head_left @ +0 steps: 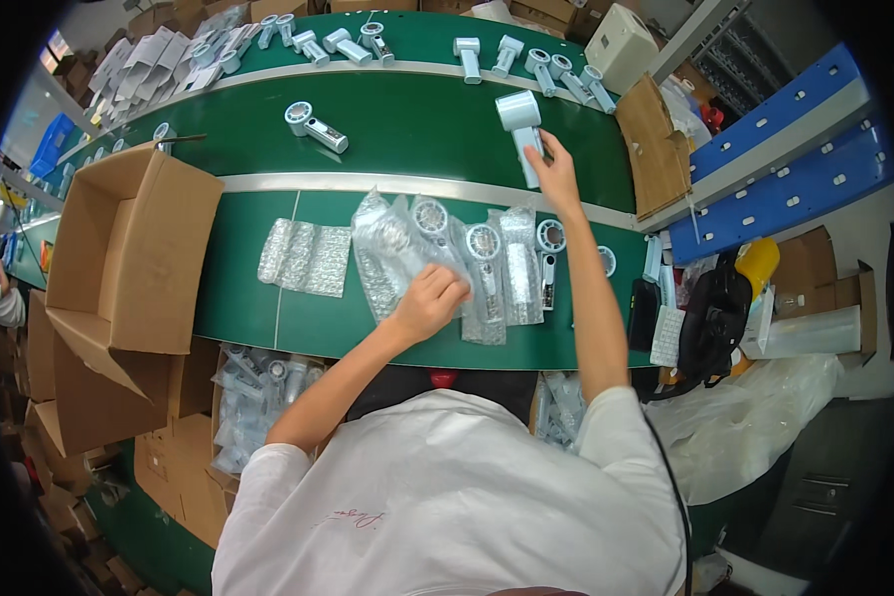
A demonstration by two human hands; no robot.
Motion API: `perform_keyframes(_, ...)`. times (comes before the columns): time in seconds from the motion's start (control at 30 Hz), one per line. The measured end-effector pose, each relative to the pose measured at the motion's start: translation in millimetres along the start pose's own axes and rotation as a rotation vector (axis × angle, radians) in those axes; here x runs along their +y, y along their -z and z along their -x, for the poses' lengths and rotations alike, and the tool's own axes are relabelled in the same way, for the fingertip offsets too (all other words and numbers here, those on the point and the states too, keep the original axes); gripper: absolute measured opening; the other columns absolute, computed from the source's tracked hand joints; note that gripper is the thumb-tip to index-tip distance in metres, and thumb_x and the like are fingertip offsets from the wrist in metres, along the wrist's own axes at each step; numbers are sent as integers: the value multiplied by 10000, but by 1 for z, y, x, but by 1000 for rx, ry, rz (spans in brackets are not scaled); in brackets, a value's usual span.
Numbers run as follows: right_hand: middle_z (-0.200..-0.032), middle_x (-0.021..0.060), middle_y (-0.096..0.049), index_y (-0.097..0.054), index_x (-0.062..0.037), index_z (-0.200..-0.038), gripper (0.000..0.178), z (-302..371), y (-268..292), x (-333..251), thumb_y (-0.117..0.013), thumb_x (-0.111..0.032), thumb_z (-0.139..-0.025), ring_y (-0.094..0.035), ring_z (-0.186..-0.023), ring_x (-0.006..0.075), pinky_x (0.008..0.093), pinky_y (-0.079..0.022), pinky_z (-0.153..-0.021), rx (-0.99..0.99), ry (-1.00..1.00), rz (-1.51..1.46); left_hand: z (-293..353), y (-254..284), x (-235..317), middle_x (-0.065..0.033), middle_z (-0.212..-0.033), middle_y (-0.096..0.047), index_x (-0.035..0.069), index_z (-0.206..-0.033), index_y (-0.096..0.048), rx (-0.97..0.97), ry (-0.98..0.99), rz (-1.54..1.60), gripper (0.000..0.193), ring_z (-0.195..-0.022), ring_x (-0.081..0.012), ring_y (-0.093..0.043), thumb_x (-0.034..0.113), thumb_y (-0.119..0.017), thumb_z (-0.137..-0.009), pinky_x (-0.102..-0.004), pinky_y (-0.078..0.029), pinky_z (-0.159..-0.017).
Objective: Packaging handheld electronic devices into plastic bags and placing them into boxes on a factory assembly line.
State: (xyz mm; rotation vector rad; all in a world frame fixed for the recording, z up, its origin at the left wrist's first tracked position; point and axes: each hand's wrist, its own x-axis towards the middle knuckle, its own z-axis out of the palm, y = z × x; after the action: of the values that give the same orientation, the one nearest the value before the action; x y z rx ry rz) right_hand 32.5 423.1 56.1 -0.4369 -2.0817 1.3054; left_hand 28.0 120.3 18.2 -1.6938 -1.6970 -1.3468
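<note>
My right hand (554, 171) reaches over the green belt, its fingers on the handle of a light-blue handheld fan (519, 111). Closer to me, my left hand (430, 302) is closed on a clear bubble-wrap bag (379, 238) lying on the green table. Beside it is a fan in bubble wrap (483, 260), with another bubble-wrap bag (521, 266) to its right. A bare fan (550, 248) stands farther right, and one more (607, 261) is partly hidden by my right forearm. Flat bubble wrap (305, 258) lies on the left.
One fan (313, 127) lies on the belt (407, 129). Several more (468, 60) line the far ledge, near a pile of white cartons (159, 65). An open cardboard box (174, 228) stands at the left. Below the table edge, a box holds bagged fans (258, 397).
</note>
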Motion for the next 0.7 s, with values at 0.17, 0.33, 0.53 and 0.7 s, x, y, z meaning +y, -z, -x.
perform_keyframes(0.17,-1193,182,-631,-480,24,-1360,484,85,-2,-99,-641,-47,-910,-642,-926,226,311,-521,-828,55,-20,-91,16,22,13,-78,-933,-557,69,-908,-595,-139,132,15,134,-834,-227,-516,15,-662,-806,-344,-409,-858)
perform_keyframes(0.33,-1187,186,-599,-298,-37,-1456,531,157,-21,-137,-513,-105,-975,-620,-736,170,279,-516,-618,-21,-222,-894,43,85,-15,-125,-1038,-543,30,-1019,-587,219,668,-276,200,-948,-279,-502,88,-655,-839,-383,-409,-886)
perform_keyframes(0.53,-1054,137,-555,-327,-72,-1445,488,196,-62,-130,-469,-190,-993,-566,-620,133,251,-441,-454,-698,-537,-2157,62,119,-59,-125,-978,-540,38,-1019,-573,-139,656,-760,270,-899,-296,-527,237,-666,-862,-384,-423,-835)
perform_keyframes(0.7,-1074,138,-541,-303,-74,-1469,522,201,-74,-133,-477,-200,-994,-559,-626,135,254,-439,-452,-727,-681,-2081,73,141,-75,-93,-901,-562,59,-915,-574,-280,648,-790,144,-831,-299,-561,168,-644,-852,-399,-458,-757)
